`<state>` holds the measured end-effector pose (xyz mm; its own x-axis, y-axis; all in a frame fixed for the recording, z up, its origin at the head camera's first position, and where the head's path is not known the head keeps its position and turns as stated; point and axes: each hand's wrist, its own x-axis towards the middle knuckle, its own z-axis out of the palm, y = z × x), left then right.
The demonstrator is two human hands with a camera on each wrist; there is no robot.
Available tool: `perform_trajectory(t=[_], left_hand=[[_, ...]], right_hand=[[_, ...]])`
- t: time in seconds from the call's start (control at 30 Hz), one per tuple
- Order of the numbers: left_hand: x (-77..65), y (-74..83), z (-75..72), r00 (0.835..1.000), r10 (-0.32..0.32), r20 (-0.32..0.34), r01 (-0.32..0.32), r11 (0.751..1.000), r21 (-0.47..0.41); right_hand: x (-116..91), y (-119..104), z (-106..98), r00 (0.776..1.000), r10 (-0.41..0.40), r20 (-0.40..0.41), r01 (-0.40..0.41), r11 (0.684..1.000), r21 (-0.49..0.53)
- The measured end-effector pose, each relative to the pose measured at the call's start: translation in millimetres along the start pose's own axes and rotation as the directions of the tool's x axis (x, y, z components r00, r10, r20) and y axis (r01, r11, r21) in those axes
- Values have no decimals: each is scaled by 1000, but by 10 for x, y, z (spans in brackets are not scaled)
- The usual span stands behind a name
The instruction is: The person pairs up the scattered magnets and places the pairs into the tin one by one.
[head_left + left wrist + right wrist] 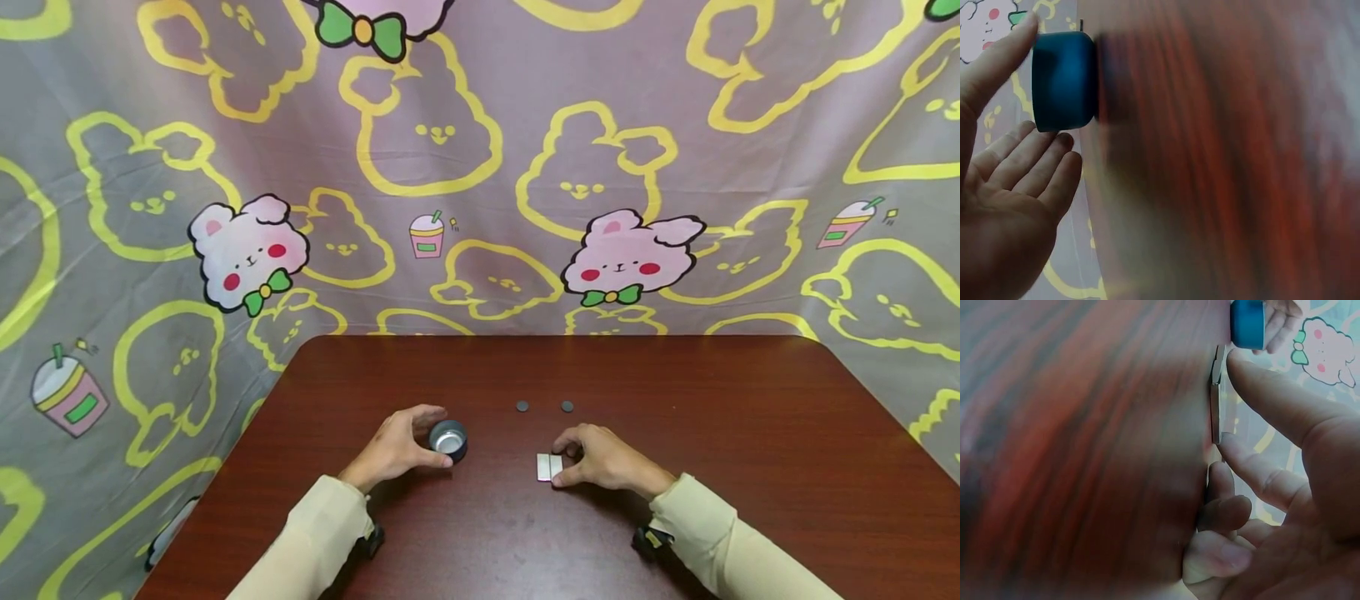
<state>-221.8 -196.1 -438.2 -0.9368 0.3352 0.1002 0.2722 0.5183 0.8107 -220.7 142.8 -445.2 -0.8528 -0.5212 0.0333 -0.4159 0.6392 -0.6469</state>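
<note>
A small round cup [450,440], silver inside and dark blue-grey outside, stands upright on the brown table [495,533]. My left hand [397,446] spreads around its left side, thumb at the near edge and fingers past the far edge. The left wrist view shows the cup [1063,81] between the thumb [1000,69] and the fingertips. Two thin white rectangular plates [543,467] lie side by side. With thumb and index finger my right hand [607,458] pinches the right-hand plate at its near and far ends; the other fingers curl beneath the palm.
Two small dark grey discs [522,407] lie apart beyond the white plates. A patterned cloth [480,183] with cartoon rabbits hangs behind the table's far edge and at both sides. Each wrist carries a black camera strap [651,540].
</note>
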Motion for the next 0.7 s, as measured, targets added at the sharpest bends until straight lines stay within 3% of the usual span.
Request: perform_trajectory(t=[0.17,0.4,0.7], left_hand=[[-4,-35,7,1000,0,15,0,999,-40],[14,-77,28,998,-53,28,56,995,-87],[10,-99,63,998,-48,41,53,991,-125]], right_hand=[[11,-16,9,1000,-10,1,10,1000,-3],[13,-48,7,999,-35,-3,35,999,-6],[31,-74,10,1000,7,27,-7,1000,9]])
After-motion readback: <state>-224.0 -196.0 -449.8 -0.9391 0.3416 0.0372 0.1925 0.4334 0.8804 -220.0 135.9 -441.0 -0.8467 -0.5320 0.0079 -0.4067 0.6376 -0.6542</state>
